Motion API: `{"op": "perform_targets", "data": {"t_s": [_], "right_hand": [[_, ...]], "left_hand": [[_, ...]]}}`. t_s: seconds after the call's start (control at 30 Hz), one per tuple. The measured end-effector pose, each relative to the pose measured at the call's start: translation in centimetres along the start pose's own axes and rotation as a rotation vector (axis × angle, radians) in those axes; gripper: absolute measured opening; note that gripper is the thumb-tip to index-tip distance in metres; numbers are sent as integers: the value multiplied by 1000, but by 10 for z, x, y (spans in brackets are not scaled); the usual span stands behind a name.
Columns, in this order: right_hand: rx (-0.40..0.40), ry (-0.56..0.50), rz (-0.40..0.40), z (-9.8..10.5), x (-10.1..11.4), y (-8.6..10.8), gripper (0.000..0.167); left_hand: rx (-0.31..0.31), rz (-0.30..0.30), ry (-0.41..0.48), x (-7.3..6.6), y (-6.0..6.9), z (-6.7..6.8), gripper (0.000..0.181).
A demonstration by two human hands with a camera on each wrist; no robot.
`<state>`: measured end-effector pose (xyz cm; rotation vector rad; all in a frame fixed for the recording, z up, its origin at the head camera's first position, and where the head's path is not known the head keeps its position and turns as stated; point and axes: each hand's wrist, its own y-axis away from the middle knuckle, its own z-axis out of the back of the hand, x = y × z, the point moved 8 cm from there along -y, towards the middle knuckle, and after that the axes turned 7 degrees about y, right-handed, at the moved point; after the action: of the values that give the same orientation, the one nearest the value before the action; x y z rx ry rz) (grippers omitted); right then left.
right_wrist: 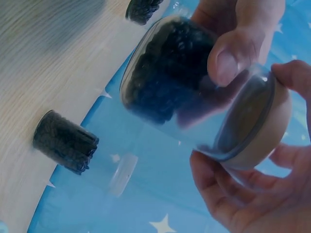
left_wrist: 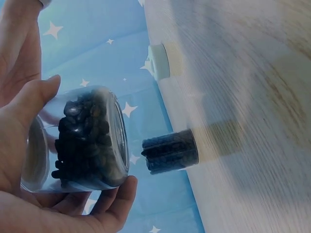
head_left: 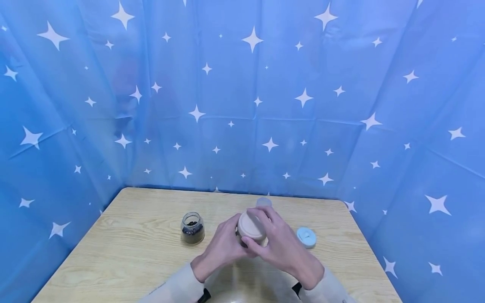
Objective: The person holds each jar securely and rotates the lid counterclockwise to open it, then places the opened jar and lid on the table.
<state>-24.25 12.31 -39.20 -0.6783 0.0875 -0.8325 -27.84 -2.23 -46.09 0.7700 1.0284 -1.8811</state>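
My left hand [head_left: 226, 240] grips a clear jar [left_wrist: 87, 141] around its side, above the table. Dark bean-like pieces [right_wrist: 167, 68] fill part of the jar, and empty space shows below its lid. On the jar's mouth sits a pale beige lid [head_left: 251, 226]. Thumb and fingers of my right hand [head_left: 281, 240] hold this lid around its rim. In the right wrist view the lid [right_wrist: 262, 138] appears seated against the glass. Part of the jar is hidden behind both hands in the head view.
An uncovered glass jar [head_left: 192, 229] with dark contents stands to the left. Right of the hands lies a light blue lid [head_left: 306, 237]. Behind them stands another container [right_wrist: 65, 141] of dark pieces with a translucent top [head_left: 264, 202]. A blue star-patterned curtain [head_left: 242, 105] borders the wooden table [head_left: 144, 219].
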Motion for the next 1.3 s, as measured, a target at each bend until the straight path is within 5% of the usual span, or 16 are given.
{"op": "perform_targets", "data": {"t_s": [0.47,1.3], "right_hand": [[-31,127,-71,-1,6,8,66],[-23,10,-2,1,6,9,54]], "left_hand": [[-3,-11,-40,-2,0,-7,77],[38,-31,-13,-1,8,-10,79]]}}
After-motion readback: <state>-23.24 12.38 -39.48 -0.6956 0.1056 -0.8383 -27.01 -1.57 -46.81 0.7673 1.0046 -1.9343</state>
